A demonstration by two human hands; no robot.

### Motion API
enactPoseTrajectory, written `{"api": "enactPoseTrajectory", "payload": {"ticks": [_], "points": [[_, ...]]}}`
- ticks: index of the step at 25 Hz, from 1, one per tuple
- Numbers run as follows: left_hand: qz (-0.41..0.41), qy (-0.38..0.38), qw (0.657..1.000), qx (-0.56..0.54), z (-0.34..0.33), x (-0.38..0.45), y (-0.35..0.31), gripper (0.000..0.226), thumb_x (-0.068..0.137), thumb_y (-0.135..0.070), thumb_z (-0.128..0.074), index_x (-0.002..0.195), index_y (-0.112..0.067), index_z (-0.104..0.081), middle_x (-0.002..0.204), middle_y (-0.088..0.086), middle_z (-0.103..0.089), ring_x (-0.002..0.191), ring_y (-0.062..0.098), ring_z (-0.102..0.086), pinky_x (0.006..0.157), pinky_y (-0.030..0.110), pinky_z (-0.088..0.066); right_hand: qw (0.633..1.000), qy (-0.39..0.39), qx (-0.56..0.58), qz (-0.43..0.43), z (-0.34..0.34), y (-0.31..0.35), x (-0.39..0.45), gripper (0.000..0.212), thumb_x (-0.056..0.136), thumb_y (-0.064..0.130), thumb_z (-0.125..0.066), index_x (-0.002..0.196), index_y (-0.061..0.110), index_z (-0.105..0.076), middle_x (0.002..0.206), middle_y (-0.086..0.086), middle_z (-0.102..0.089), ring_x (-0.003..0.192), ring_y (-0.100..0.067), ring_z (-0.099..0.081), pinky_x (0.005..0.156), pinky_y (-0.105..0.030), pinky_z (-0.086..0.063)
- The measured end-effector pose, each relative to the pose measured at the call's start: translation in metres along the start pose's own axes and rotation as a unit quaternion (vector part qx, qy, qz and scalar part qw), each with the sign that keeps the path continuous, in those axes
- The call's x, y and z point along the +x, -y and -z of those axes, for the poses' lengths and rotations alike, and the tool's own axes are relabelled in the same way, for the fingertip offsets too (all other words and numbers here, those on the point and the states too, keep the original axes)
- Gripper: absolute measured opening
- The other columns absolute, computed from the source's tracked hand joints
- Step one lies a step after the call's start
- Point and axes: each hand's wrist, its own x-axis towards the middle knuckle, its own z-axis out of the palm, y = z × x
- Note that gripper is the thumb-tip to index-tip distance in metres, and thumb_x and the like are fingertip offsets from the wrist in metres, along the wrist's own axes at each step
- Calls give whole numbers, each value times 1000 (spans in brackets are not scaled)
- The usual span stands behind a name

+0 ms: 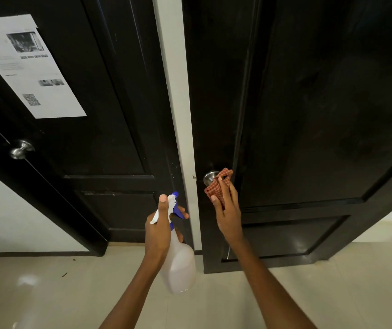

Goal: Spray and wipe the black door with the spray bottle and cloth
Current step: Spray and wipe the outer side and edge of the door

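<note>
Fingers of left hand grip spray bottle; right hand pinches cloth against knob.

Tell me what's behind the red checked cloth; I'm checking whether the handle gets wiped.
The red checked cloth, in the right hand, is against the round silver doorknob on the right black door. The knob's left side shows; its right side is covered.

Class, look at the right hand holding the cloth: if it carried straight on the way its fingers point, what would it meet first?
Probably the round silver door knob: the right hand and its red checked cloth sit beside it, though depth is unclear.
</note>
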Motion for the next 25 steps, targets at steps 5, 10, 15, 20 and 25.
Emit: {"api": "enactPoseTrajectory", "payload": {"ticks": [5, 10, 15, 20, 25], "points": [[2, 20, 1000, -17, -3, 2, 0, 70, 85, -65, -28, 102, -9, -66, 85, 4, -74, 73, 23, -69, 55, 29, -56, 972, 126, -143, 140, 67, -20, 34, 53, 101, 57, -43, 150, 63, -24, 161, 1, -35, 138, -23, -48, 109, -57, -47], [2, 33, 999, -17, -8, 3, -2, 69, 84, -65, -27, 102, -10, -65, 88, 6, -74, 76, 23, -68, 58, 30, -55, 980, 57, -124, 145, 45, -14, 23, 54, 101, 49, -48, 152, 32, -44, 152, -3, -45, 127, -19, -55, 100, -40, -54], [-7, 36, 999, -12, -11, 4, -4, 68, 83, -66, -27, 97, -13, -66, 88, 6, -74, 82, 27, -69, 79, 48, -55, 972, 128, -132, 148, 63, -16, 32, 55, 104, 29, -56, 156, 36, -38, 157, -1, -39, 133, -19, -51, 108, -41, -50], [3, 24, 1000, -13, -12, -2, -5, 63, 83, -67, -28, 96, -19, -66, 89, 7, -74, 88, 32, -68, 87, 57, -53, 980, 72, -141, 124, 53, -11, 23, 56, 101, 47, -54, 153, 31, -43, 151, 0, -47, 125, -18, -56, 99, -37, -54], [5, 25, 1000, -17, -13, -5, -5, 68, 82, -74, -28, 95, -19, -67, 91, 7, -74, 90, 33, -68, 87, 56, -52, 973, 114, -130, 153, 69, -7, 29, 51, 105, 22, -55, 153, 33, -42, 153, 0, -47, 131, -18, -55, 107, -41, -51]]}}
